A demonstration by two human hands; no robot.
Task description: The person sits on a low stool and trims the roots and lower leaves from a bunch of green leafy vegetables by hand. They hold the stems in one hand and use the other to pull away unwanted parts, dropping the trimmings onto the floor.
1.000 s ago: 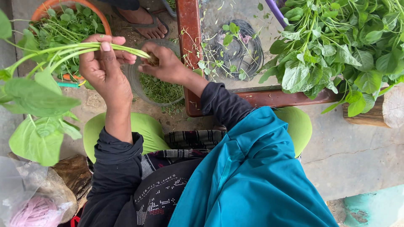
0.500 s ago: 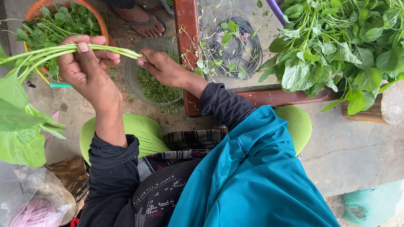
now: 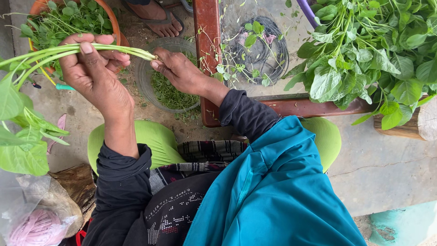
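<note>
- Head view, looking down: two hands at work, both the person's own.
- Left hand point(image 3: 93, 75) is closed around one bunch of green stalks point(image 3: 68, 51), thumb laid over the top; the stalks run level, cut ends pointing right and the big leaves point(image 3: 20, 136) hanging off at the left edge.
- Right hand point(image 3: 180, 70) pinches the cut ends of that same bunch between fingertips and thumb, so the two hands meet at the stalk tips.
- One clear bowl point(image 3: 146, 89) sits on the ground just below the right hand, holding small green trimmings.
- One round orange basin point(image 3: 109, 13) stands at the upper left behind the left hand, full of small-leaved greens.
- One large heap of broad-leaved greens point(image 3: 364, 59) lies at the upper right on the table point(image 3: 207, 54), which has a dark red frame and a pale top.
- One coil of dark wire point(image 3: 275, 50) lies on the table top, with loose sprigs scattered over it.
- One foot in a sandal point(image 3: 157, 18) of another person shows at the top, beside the basin.
- One plastic bag point(image 3: 32, 218) with something pink inside sits at the lower left.
- One wooden block point(image 3: 409, 127) lies at the right, under the heap's edge.
- Ground is bare grey concrete point(image 3: 387, 173), cracked and strewn with leaf scraps near the bowl; the person wears black sleeves, a teal cloth and green trousers.
</note>
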